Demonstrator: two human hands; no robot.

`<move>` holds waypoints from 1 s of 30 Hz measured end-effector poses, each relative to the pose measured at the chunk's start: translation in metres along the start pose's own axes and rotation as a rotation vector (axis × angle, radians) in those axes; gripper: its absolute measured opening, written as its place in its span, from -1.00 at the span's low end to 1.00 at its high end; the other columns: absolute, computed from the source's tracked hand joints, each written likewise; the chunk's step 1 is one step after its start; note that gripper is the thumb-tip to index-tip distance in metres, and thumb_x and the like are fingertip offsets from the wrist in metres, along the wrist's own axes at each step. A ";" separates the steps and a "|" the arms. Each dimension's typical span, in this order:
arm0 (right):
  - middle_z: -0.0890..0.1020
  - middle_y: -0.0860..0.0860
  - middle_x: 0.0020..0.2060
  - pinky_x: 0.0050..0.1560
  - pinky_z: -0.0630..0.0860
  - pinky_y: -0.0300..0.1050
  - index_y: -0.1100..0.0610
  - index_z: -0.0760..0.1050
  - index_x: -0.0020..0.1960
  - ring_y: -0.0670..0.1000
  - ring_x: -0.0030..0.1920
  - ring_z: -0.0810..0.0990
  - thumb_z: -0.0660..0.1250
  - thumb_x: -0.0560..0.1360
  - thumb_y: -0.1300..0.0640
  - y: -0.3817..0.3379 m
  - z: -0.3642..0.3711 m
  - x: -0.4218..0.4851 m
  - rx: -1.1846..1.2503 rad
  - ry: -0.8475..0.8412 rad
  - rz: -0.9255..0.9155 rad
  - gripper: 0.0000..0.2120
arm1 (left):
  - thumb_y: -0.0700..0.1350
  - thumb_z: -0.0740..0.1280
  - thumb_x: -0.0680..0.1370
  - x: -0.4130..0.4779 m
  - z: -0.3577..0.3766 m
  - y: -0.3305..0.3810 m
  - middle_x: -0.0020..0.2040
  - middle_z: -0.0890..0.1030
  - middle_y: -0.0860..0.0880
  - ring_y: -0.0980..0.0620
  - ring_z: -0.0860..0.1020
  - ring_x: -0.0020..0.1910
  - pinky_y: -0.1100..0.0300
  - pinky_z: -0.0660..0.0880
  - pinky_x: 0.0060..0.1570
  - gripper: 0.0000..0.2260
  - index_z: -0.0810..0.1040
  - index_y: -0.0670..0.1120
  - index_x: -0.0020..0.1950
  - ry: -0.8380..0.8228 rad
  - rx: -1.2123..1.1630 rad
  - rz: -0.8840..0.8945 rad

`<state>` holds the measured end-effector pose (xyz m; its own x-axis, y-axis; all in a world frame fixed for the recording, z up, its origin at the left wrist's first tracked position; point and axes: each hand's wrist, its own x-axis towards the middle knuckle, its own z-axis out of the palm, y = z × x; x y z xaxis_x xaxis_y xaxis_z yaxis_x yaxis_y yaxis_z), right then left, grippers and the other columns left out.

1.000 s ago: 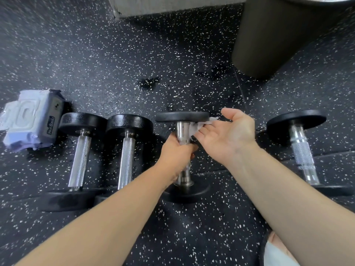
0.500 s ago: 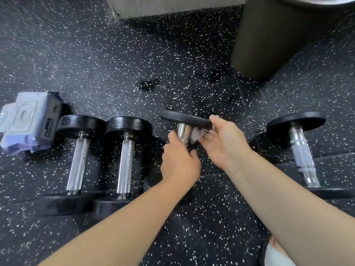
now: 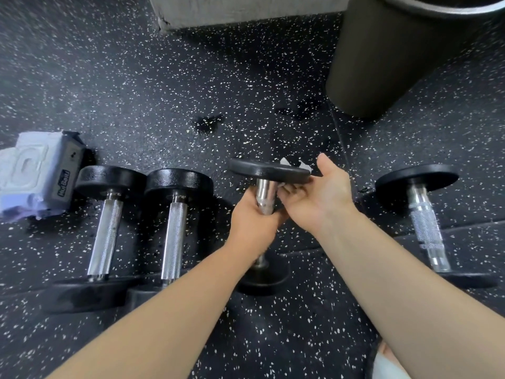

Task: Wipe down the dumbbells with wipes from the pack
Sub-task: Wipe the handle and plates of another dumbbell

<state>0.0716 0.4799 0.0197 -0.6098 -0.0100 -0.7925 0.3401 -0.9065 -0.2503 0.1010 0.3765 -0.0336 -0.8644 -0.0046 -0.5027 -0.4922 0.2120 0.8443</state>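
Note:
Several black dumbbells with chrome handles lie on the speckled floor. My left hand (image 3: 252, 222) grips the handle of the third dumbbell (image 3: 269, 170) and holds its far end tilted up off the floor. My right hand (image 3: 321, 195) holds a white wipe (image 3: 303, 165) around the rim of that raised black plate; the wipe's edge shows above the plate and its other part is hidden under it. The wipes pack (image 3: 35, 173), pale blue and grey, lies at the far left beside the first dumbbell (image 3: 105, 214).
A second dumbbell (image 3: 175, 214) lies next to the first, and another dumbbell (image 3: 422, 214) lies at the right. A tall dark bin (image 3: 388, 58) stands at the upper right. A grey wall base (image 3: 246, 12) runs along the top.
The raised plate has tilted and lifted further. My right hand has slid with the wipe from under the plate near the handle out to its right rim.

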 end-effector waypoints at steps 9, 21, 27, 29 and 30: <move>0.60 0.29 0.04 0.20 0.49 0.00 0.44 0.44 0.07 0.16 -0.02 0.64 0.14 0.60 -0.10 -0.002 -0.002 -0.030 -0.002 -0.151 0.039 -0.46 | -0.25 0.42 0.45 0.010 -0.010 -0.001 -0.31 0.52 -0.07 0.04 0.45 -0.43 0.23 0.40 -0.50 -0.82 0.44 -0.09 -0.07 0.013 -0.010 -0.027; 0.49 0.28 0.27 0.27 0.47 0.02 0.42 0.37 0.33 0.16 0.15 0.51 0.06 0.62 -0.15 0.004 0.002 -0.003 -0.174 -0.103 0.015 -0.36 | -0.12 0.32 0.52 -0.008 -0.008 -0.005 -0.12 0.49 -0.02 0.02 0.50 -0.25 0.10 0.39 -0.29 -0.71 0.21 -0.03 0.08 0.193 0.447 0.126; 0.51 0.22 0.26 0.39 0.37 0.06 0.33 0.23 0.47 0.13 0.27 0.51 0.14 0.61 -0.10 0.013 0.004 -0.026 -0.149 -0.168 -0.004 -0.39 | -0.18 0.33 0.52 0.001 -0.019 -0.003 -0.22 0.50 0.02 0.11 0.47 -0.32 0.25 0.38 -0.37 -0.75 0.28 -0.05 0.08 0.154 0.236 0.056; 0.47 0.23 0.31 0.45 0.29 0.07 0.28 0.16 0.51 0.04 0.36 0.41 0.14 0.61 -0.09 0.015 0.005 -0.036 -0.136 -0.207 -0.006 -0.38 | -0.18 0.38 0.46 -0.003 -0.017 -0.006 -0.25 0.56 -0.05 0.03 0.49 -0.36 0.15 0.47 -0.35 -0.75 0.40 -0.08 0.08 0.099 0.005 0.034; 0.45 0.21 0.33 0.47 0.26 0.07 0.24 0.13 0.53 0.00 0.36 0.37 0.14 0.60 -0.09 0.016 0.005 -0.040 -0.132 -0.219 -0.013 -0.37 | -0.17 0.40 0.45 -0.004 -0.015 -0.008 -0.26 0.57 -0.07 0.01 0.49 -0.36 0.14 0.47 -0.38 -0.75 0.43 -0.09 0.08 0.082 -0.066 0.015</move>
<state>0.0980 0.4636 0.0499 -0.7505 -0.1031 -0.6528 0.4128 -0.8445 -0.3412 0.1066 0.3602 -0.0352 -0.8761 -0.0827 -0.4750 -0.4822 0.1482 0.8635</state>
